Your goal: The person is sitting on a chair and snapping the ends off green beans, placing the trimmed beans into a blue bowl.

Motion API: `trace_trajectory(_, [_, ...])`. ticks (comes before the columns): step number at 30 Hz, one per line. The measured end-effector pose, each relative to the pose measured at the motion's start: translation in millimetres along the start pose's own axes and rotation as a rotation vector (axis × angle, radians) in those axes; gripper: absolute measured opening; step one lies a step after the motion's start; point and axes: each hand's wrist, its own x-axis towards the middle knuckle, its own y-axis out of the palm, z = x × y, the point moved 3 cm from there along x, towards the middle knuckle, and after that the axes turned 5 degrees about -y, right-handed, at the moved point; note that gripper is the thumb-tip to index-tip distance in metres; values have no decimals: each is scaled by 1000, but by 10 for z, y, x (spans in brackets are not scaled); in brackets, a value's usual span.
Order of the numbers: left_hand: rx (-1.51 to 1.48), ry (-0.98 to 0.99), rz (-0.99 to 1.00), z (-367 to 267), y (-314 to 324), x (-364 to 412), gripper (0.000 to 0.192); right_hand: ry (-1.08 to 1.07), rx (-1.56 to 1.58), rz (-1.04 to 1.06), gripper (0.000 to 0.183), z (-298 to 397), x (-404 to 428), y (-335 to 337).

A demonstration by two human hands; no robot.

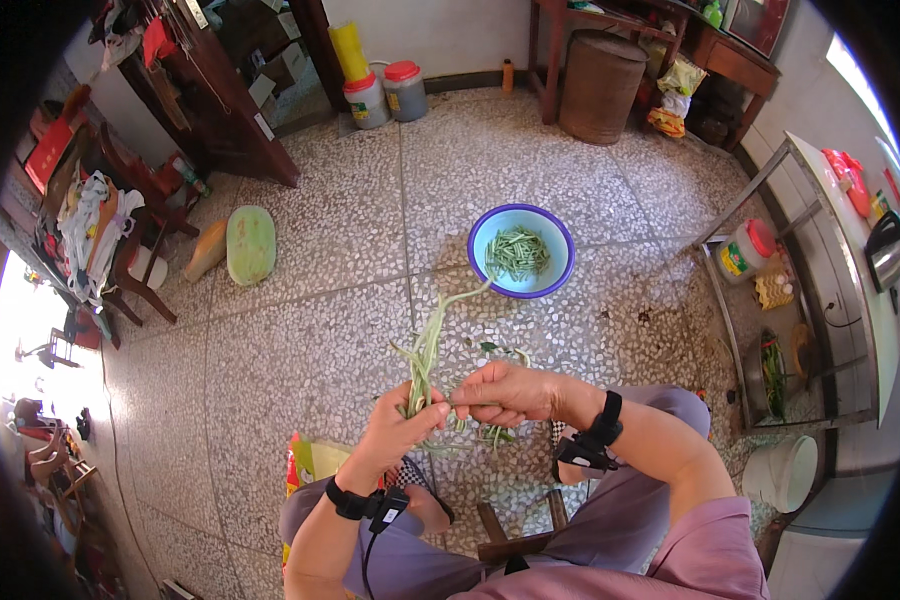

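A bunch of long green beans (429, 341) stands up out of my left hand (403, 426), its upper ends spreading toward the bowl. My right hand (504, 394) meets the left one at the fingertips, pinching what looks like the end of a bean between them. Beyond the hands, a blue-rimmed enamel bowl (478, 271) rests on the floor with short cut bean pieces (519, 253) inside. Under my hands lie scattered bean scraps and leaves (497, 433), partly hidden by the fingers and wrist.
A green melon (251, 245) and an orange-tan gourd (206, 250) lie on the terrazzo floor at left. At right stands a metal-framed shelf table (795, 225), with a white bucket (781, 474) near it. A green and red bag (316, 459) lies by my left leg.
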Motion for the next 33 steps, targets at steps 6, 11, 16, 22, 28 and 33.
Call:
trace_trajectory(6, [10, -36, -171, 110, 28, 33, 15, -314, 17, -244, 26, -100, 100, 88])
trace_trajectory(11, [108, -14, -193, 175, 38, 50, 21, -418, 58, -518, 24, 93, 149, -113])
trace_trajectory(16, [361, 30, -255, 152, 65, 91, 20, -555, -328, -422, 22, 135, 127, 12])
trace_trajectory(22, [602, 20, -240, 262, 55, 118, 18, -587, -543, -422, 23, 122, 217, -53])
trace_trajectory(28, [497, 14, -290, 220, -62, 116, 20, -571, -453, -477, 21, 138, 141, -135])
trace_trajectory(33, [194, 16, -262, 183, -100, 109, 23, -563, -167, -502, 16, 188, 18, -152])
